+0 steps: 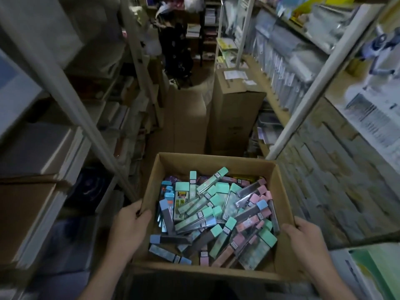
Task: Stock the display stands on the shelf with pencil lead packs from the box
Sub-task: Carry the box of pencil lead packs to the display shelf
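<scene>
An open cardboard box point(216, 163) sits low in the middle of the view, held between my hands. Inside lies a loose heap of pencil lead packs point(216, 215) with mint, pink and blue caps. My left hand point(127, 228) grips the box's left wall, thumb hooked over the rim. My right hand point(303, 239) grips the right wall, thumb on the rim. No display stand can be made out on the blurred shelves.
A narrow aisle runs ahead between white shelving on the left point(71, 98) and right point(303, 109), both packed with stationery. Tall brown cartons point(233, 118) stand on the floor ahead. A stack of boxes point(32, 191) sits at the left.
</scene>
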Available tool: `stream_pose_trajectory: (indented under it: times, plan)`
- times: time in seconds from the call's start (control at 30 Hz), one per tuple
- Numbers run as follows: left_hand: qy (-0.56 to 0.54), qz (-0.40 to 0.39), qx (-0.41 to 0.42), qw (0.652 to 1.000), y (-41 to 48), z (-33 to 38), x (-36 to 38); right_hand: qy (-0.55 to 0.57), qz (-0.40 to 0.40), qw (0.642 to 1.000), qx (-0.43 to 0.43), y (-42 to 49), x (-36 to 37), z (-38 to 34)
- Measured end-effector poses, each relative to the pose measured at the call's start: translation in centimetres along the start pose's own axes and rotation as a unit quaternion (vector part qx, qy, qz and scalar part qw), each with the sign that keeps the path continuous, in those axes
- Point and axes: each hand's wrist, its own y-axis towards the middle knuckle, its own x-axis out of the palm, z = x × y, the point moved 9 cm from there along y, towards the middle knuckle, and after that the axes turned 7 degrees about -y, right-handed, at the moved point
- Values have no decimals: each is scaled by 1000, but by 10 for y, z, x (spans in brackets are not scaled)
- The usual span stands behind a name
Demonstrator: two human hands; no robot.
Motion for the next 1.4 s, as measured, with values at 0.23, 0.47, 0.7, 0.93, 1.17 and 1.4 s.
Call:
stream_pose_trajectory:
  times: [0.23,0.47,0.7,0.93,1.17,1.4]
  plan:
    - [22,50,-25,998,114,56,10,26,-24,999,-27,120,14,-110]
    - [4,92,-76,993,207,124,9,-5,-50,997,-62,222,14,-228]
    - [6,71,-92,993,329,169,9,-30,-35,997,-57,306,34,-309]
    - [32,-2,-33,999,485,221,7,8,16,1000,5,355,58,-382]
    - [49,-82,65,993,602,313,23,75,84,992,54,396,58,-429]
    - [80,-152,146,974,708,379,83,94,118,985,86,473,46,-458]
